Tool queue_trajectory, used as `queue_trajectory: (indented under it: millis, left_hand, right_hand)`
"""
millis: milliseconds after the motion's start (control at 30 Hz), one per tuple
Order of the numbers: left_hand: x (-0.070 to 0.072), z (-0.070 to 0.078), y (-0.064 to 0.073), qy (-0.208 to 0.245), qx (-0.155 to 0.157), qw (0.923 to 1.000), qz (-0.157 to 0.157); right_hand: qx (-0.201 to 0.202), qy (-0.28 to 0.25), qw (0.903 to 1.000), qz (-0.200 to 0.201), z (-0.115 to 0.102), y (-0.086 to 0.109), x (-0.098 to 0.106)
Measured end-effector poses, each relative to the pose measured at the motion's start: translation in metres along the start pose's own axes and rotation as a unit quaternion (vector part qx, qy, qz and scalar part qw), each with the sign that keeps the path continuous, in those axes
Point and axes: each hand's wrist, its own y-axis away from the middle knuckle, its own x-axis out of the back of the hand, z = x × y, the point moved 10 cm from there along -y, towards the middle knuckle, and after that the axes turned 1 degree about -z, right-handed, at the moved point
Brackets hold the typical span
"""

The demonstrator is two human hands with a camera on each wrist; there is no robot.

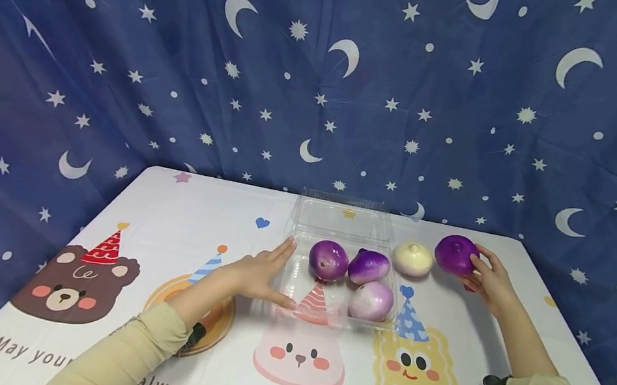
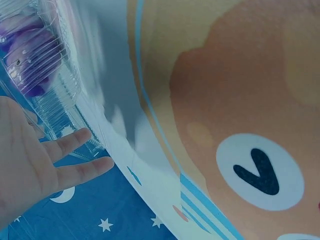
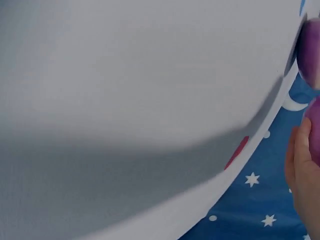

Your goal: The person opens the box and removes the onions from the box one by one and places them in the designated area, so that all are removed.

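Hands at work over a low clear plastic container (image 1: 295,285), seen across the table from where I stand. The right hand (image 1: 492,283) grips a deep purple onion (image 1: 452,254) between thumb and fingers, to the right of the container and outside it; whether this onion touches the cloth I cannot tell. The left hand (image 1: 263,274) lies at the container's left edge, fingers straight and thumb spread well away from them, as the left wrist view also shows.

Within the container sit three more: a round purple onion (image 1: 328,261) nearest the left hand, a purple-and-white onion (image 1: 369,267) just beside it, and a pale lilac onion (image 1: 371,301) in the near right corner. The hinged lid (image 1: 328,220) lies folded back on the far side. Between the container and the held onion stands a cream-coloured onion (image 1: 413,260).

Beneath all is a white tablecloth (image 1: 163,211) printed with a brown bear (image 1: 64,286) in a party hat; behind hangs a dark blue curtain (image 1: 270,128) with white moons and stars.
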Motion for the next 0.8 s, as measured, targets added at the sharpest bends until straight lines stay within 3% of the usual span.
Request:
queue_trajectory:
  millis: [267, 800]
  left_hand:
    - [0.001, 0.003, -0.001, 0.009, 0.002, 0.9999, -0.005]
    - [-0.001, 0.001, -0.001, 0.002, 0.000, 1.0000, -0.008]
  right_hand:
    - [-0.039, -0.002, 0.9992, -0.004, 0.010, -0.002, 0.010]
    - [-0.077, 0.102, 0.9916, 0.021, 0.024, -0.010, 0.010]
